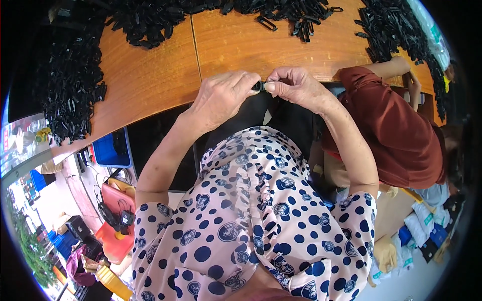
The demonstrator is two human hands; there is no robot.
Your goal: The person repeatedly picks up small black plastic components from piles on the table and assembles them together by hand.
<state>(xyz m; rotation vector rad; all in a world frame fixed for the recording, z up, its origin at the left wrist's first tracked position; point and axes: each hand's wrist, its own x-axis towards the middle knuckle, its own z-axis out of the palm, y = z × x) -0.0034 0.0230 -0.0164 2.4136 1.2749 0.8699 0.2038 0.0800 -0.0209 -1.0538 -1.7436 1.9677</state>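
Note:
Between my two hands, just off the front edge of the wooden table [150, 75], is a small dark piece [258, 86], mostly covered by fingers. My left hand [223, 95] pinches its left end with thumb and forefinger. From the other side, the thumb and forefinger of my right hand [298, 89] grip it too. The piece's exact kind cannot be made out. Farther back, a black elongated loop-shaped piece [266, 23] lies near a heap of similar black pieces [145, 22].
More black pieces [73, 85] are heaped at the table's left end, and another heap [396, 30] lies at the right. A person in a dark red shirt [386, 125] sits close on my right. To the left are a blue crate [111, 150] and a red chair [118, 195].

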